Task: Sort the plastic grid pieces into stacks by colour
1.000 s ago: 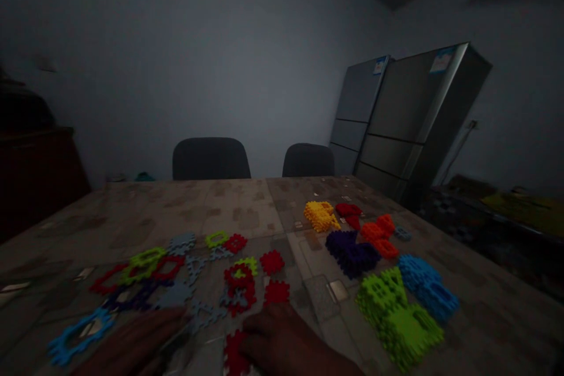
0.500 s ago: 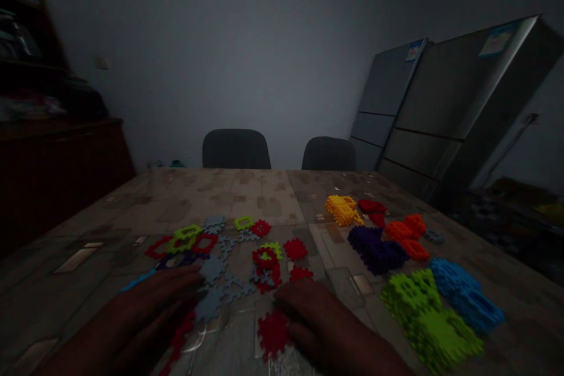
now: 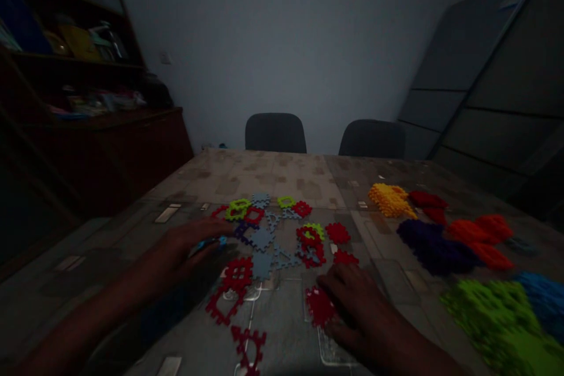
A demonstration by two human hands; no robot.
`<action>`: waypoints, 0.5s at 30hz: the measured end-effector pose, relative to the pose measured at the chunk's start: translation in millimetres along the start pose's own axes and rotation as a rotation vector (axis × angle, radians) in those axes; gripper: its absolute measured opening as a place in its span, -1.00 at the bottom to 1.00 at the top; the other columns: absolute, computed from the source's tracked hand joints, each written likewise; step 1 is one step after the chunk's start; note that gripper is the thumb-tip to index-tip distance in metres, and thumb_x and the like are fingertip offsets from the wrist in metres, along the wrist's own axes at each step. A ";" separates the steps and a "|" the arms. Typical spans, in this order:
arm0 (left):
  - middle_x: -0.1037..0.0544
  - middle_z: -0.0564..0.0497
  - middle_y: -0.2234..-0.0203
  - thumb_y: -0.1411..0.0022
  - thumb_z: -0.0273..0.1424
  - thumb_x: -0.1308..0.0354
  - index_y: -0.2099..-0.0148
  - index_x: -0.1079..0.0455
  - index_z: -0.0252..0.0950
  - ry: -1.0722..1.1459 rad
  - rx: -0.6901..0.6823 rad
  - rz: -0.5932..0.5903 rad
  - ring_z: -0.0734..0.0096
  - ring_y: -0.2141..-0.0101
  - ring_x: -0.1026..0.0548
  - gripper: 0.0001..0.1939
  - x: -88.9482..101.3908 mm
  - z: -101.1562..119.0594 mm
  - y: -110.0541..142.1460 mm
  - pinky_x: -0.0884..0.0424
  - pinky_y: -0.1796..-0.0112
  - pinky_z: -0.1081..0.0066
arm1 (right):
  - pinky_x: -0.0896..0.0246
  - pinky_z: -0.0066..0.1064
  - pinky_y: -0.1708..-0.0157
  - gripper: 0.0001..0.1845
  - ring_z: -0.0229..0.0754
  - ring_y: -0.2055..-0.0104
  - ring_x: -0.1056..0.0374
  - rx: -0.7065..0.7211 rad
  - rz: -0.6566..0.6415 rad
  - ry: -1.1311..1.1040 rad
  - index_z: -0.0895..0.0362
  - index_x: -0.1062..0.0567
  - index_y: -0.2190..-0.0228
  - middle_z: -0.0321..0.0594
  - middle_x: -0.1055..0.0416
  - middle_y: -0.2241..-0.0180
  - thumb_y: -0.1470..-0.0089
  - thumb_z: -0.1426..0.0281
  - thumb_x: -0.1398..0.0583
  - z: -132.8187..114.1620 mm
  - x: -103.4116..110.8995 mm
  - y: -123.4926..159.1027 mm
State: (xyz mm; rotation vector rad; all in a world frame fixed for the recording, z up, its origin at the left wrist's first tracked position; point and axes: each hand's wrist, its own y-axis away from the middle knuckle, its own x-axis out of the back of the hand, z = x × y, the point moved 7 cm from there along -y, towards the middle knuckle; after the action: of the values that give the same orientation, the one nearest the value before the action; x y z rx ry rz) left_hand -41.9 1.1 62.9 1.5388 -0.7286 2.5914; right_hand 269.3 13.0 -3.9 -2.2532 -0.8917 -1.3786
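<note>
My left grip (image 3: 187, 242) covers 1 blue piece (image 3: 221, 240), hold unclear; my right grip (image 3: 358, 298), fingers apart, touches 1 toothed red square (image 3: 319, 306).

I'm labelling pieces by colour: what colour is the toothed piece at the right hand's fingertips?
The toothed piece is red, best seen in the head view.

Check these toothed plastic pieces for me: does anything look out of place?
Possibly one: a small grey piece lies beside the orange pile, away from the other grey pieces farther left. Nothing looks spilled; it's too dim to judge damage.
</note>
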 end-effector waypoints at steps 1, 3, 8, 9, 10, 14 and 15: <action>-0.60 0.03 0.02 -0.39 -0.13 -0.04 -0.05 -0.49 -0.07 -0.015 0.008 0.042 0.17 0.03 -0.56 -0.68 10.8 -8.0 0.9 -0.45 -0.03 0.24 | -0.12 -0.05 -0.11 -0.45 0.06 -0.07 -0.26 0.011 0.011 0.019 0.02 -0.42 -0.10 -0.09 -0.35 -0.05 -0.04 0.42 -0.28 -0.9 -2.1 0.0; -0.60 -0.01 0.03 -0.39 -0.14 -0.05 -0.06 -0.48 -0.11 -0.036 0.021 0.075 0.15 0.04 -0.56 -0.68 26.5 -19.0 2.4 -0.47 0.02 0.24 | -0.13 -0.04 -0.09 -0.50 0.07 -0.04 -0.27 0.030 0.032 0.059 0.04 -0.45 -0.05 -0.08 -0.37 -0.01 -0.04 0.43 -0.28 -2.7 -3.6 -1.0; -0.63 -0.04 0.11 -0.40 -0.25 -0.02 0.01 -0.50 -0.19 -0.014 0.044 -0.003 0.20 0.12 -0.58 -0.72 18.6 -19.2 0.8 -0.47 0.10 0.28 | -0.19 -0.07 0.01 -0.75 0.08 0.04 -0.32 0.031 -0.020 0.106 0.11 -0.54 0.14 -0.03 -0.44 0.09 -0.12 0.34 -0.25 -12.8 1.9 -4.6; -0.62 -0.04 0.09 -0.40 -0.26 -0.01 0.01 -0.49 -0.20 0.010 0.041 -0.046 0.19 0.10 -0.57 -0.72 9.8 -16.0 0.1 -0.46 0.06 0.26 | -0.21 -0.10 0.04 -0.79 0.06 0.08 -0.34 0.039 -0.016 0.098 0.11 -0.55 0.18 -0.04 -0.45 0.13 -0.17 0.30 -0.21 -15.7 4.4 -4.8; -0.61 -0.05 0.07 -0.39 -0.27 -0.01 0.00 -0.49 -0.20 0.034 0.037 -0.094 0.19 0.08 -0.56 -0.72 0.3 -12.3 -0.5 -0.44 0.02 0.24 | -0.22 -0.14 0.08 -0.77 0.02 0.13 -0.36 0.051 -0.008 0.077 0.11 -0.55 0.23 -0.05 -0.47 0.18 -0.24 0.27 -0.15 -18.1 6.5 -4.9; -0.57 -0.07 0.02 -0.40 -0.30 -0.04 -0.04 -0.46 -0.20 0.113 0.048 -0.285 0.20 0.02 -0.51 -0.73 -32.4 4.8 0.3 -0.37 -0.05 0.22 | -0.27 -0.26 0.16 -0.52 -0.07 0.24 -0.43 0.030 -0.012 -0.100 0.08 -0.56 0.28 -0.11 -0.54 0.28 -0.38 0.20 0.09 -12.4 4.4 -3.7; -0.56 -0.07 0.00 -0.39 -0.29 -0.08 -0.06 -0.45 -0.20 0.129 0.059 -0.323 0.20 0.01 -0.50 -0.74 -37.6 8.8 1.1 -0.36 -0.06 0.22 | -0.28 -0.26 0.14 -0.54 -0.06 0.21 -0.44 0.007 -0.021 -0.141 0.06 -0.57 0.20 -0.11 -0.56 0.23 -0.37 0.19 0.08 -7.6 1.8 -3.0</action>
State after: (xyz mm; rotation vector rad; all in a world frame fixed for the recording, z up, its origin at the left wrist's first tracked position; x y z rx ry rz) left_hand -15.9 4.0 34.4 1.3553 -0.3605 2.4586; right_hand 262.8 11.4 1.1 -2.3664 -0.9661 -1.2352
